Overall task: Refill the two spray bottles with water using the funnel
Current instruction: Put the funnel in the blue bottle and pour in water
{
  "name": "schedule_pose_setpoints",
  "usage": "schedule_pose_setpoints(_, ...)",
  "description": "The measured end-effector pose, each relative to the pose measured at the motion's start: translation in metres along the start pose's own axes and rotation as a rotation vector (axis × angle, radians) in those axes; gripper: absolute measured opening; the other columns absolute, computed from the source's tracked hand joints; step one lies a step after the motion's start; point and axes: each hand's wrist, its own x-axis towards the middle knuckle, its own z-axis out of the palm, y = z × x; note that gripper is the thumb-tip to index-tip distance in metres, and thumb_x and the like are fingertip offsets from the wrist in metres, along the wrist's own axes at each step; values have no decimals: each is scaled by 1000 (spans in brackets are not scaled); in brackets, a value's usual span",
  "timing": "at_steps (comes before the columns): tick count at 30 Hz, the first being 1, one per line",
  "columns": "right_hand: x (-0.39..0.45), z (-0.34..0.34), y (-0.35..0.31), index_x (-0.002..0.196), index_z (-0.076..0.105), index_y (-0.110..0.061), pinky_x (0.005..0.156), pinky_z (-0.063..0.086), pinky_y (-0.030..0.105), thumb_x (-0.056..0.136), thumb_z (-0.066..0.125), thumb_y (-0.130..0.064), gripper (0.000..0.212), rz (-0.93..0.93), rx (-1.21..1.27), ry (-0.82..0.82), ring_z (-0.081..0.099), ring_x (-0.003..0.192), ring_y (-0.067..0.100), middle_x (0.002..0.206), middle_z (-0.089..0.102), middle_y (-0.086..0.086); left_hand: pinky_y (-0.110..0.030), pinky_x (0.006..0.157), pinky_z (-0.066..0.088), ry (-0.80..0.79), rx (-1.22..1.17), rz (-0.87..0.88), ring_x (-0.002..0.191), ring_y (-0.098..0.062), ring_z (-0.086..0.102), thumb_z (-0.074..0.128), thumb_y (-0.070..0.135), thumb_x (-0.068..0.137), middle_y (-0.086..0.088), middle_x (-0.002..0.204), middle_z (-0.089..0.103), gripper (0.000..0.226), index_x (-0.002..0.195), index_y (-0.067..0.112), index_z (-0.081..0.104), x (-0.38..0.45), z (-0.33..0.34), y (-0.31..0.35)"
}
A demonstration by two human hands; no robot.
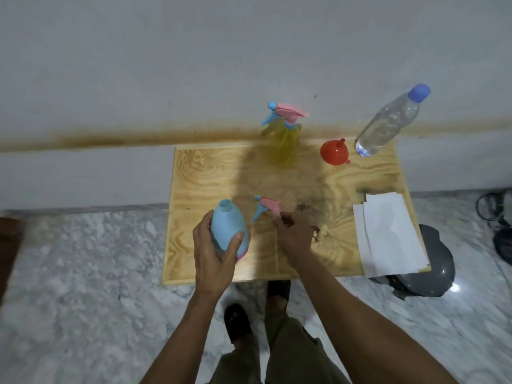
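Note:
My left hand grips the blue spray bottle around its body; the neck is open with no sprayer on it. Just to the right, my right hand holds the pink and blue spray head above the wooden table. At the back stands the yellow spray bottle with its pink and blue sprayer on. A red funnel lies mouth-down at the back right, beside a clear water bottle with a blue cap.
White paper sheets lie on the table's right edge. A grey round object sits on the marble floor under that corner. Dark cables lie at the far right. A wall runs close behind the table.

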Motion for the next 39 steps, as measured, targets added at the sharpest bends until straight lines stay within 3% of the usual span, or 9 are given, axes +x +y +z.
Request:
schedule_pose_setpoints(5, 9, 11, 4, 97, 75, -10, 76, 49, 35, 94, 64, -29, 23, -26, -112, -28, 68, 89, 28, 92, 75, 10, -54, 89, 55, -31, -5, 3, 122, -18, 51, 76, 39, 82, 34, 130, 35, 68, 139, 32, 39, 0, 10, -16)
schedule_pose_setpoints(8, 10, 15, 8, 105, 76, -17, 74, 43, 27, 92, 61, -35, 27, -24, -157, -23, 67, 94, 25, 99, 75, 5, -53, 90, 55, -38, 1, -6, 123, -19, 51, 76, 39, 83, 21, 132, 38, 67, 138, 33, 38, -2, 14, -22)
schedule_pose_setpoints(12, 12, 22, 20, 108, 72, -26, 80, 54, 39, 82, 47, -54, 46, 4, -211, -5, 63, 99, 30, 99, 72, 0, -50, 90, 56, -49, 20, -15, 123, -19, 53, 75, 38, 83, 6, 135, 40, 67, 137, 33, 36, -4, 17, -26)
schedule_pose_setpoints(17, 7, 18, 10, 116, 72, -27, 85, 54, 43, 87, 60, -45, 37, 22, -254, 45, 58, 107, 30, 105, 71, 2, -46, 92, 55, -49, 52, -17, 121, -18, 55, 72, 44, 83, -2, 135, 48, 68, 138, 21, 38, -7, 18, -29)
schedule_pose_setpoints(22, 6, 19, 11, 114, 73, -26, 83, 53, 41, 87, 65, -47, 35, 19, -284, 70, 57, 110, 30, 108, 69, 3, -34, 98, 51, -15, 68, -23, 122, -11, 54, 77, 28, 87, 6, 132, 52, 62, 138, 18, 42, -15, 16, -31)
schedule_pose_setpoints(26, 3, 16, 11, 115, 71, -26, 82, 52, 40, 89, 64, -46, 33, 9, -296, 55, 57, 110, 31, 108, 67, 5, -7, 97, 38, 9, 87, 13, 122, 8, 46, 75, 32, 87, 28, 128, 45, 59, 137, 22, 45, -18, 13, -27)
schedule_pose_setpoints(31, -8, 5, 10, 111, 72, -21, 81, 55, 43, 86, 62, -50, 39, -23, -205, 61, 64, 101, 31, 102, 72, 6, -1, 95, 32, -24, 119, 95, 119, 14, 41, 78, 19, 87, 10, 127, 49, 56, 134, 15, 49, -20, 7, -24)
schedule_pose_setpoints(36, -24, -2, 13, 122, 69, -18, 86, 48, 34, 91, 66, -43, 40, 21, -150, 33, 63, 109, 23, 120, 69, 7, 5, 86, 28, -51, 153, 53, 112, 7, 39, 74, 35, 89, 4, 129, 48, 59, 136, 12, 49, -16, -2, -23)
schedule_pose_setpoints(39, -38, -14, 11, 119, 71, -12, 78, 36, 24, 92, 67, -33, 35, -30, -110, 83, 63, 99, 16, 113, 71, 7, -11, 86, 33, -83, 158, 37, 116, -2, 41, 64, 60, 80, -3, 136, 51, 79, 139, 11, 48, -16, -8, -15)
